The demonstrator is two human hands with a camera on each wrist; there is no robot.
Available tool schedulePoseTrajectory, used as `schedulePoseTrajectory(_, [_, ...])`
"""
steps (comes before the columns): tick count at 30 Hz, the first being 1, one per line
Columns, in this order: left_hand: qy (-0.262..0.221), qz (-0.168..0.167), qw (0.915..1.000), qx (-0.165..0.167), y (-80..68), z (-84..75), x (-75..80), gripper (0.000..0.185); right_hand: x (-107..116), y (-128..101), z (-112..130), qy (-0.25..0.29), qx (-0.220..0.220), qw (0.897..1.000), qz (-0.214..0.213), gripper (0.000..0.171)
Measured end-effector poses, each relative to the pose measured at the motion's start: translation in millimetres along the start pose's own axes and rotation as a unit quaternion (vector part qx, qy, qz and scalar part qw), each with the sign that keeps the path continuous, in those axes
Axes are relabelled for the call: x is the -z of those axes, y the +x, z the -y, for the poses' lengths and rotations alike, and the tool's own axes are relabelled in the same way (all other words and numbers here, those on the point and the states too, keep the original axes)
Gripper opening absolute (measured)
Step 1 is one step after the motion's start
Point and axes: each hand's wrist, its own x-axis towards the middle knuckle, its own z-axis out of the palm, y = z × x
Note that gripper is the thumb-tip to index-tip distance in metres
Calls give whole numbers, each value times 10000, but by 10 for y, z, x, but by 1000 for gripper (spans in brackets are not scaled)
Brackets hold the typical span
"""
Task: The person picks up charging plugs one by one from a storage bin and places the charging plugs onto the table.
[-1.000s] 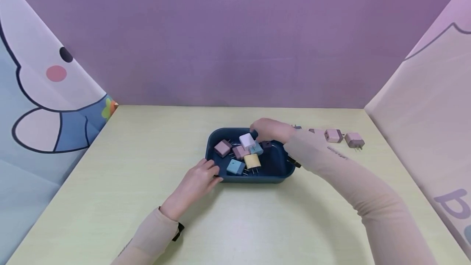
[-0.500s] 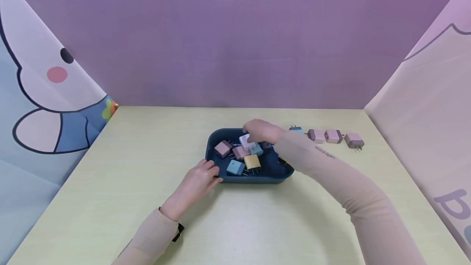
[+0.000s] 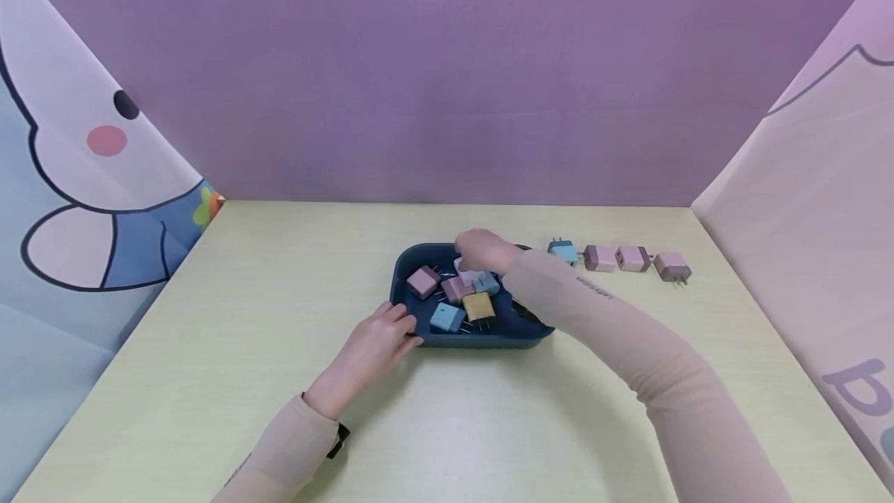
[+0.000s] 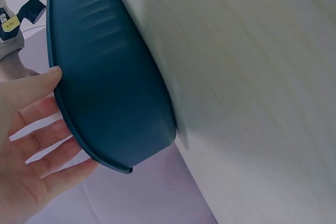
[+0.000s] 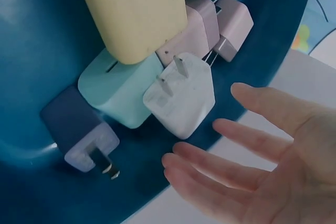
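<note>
A dark blue plastic basin (image 3: 482, 341) holds several phone charger plugs. My left hand (image 3: 373, 340) grips the basin's left front corner, fingers over the rim and thumb at the outer wall. In the left wrist view the fingertips of that hand (image 4: 39, 135) go out of sight behind the rim. My right hand (image 3: 485, 249) is over the basin's far side. In the right wrist view its fingers (image 5: 220, 166) are spread beside a white charger (image 5: 184, 95), holding nothing. Around that charger lie a mint one (image 5: 118, 87), a yellow one (image 5: 136, 19), a dark navy one (image 5: 79, 127) and pink ones (image 5: 233, 27).
On the table (image 3: 209, 363), right of the basin, a row of chargers stretches out: a blue one (image 3: 563, 252), then pink and mauve ones (image 3: 632, 258). A purple cloth backdrop (image 3: 447, 76) rises behind the table, with printed cloths at both sides.
My right hand has moved left across the basin to the white charger, and its arm has uncovered more of the row on the table. The left hand has stayed at the rim.
</note>
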Motion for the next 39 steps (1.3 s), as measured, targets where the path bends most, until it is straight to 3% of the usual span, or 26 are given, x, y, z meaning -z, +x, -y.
schedulePoseTrajectory(9, [61, -161, 9998, -99, 13, 4, -8, 18, -52, 43, 43, 80, -186, 9997, -132, 18])
schedulePoseTrajectory(15, [53, -170, 9998, -118, 13, 1, -10, 19, -122, 87, 51, 86, -310, 9994, -152, 20])
schedulePoseTrajectory(28, [29, -129, 9999, -69, 8, -6, -4, 17, -182, 116, 52, 150, -231, 9996, -27, 9])
schedulePoseTrajectory(39, [-10, -29, 10000, 4, -10, -3, 5, 15, -130, 28, 72, 158, -67, 9998, 82, 12])
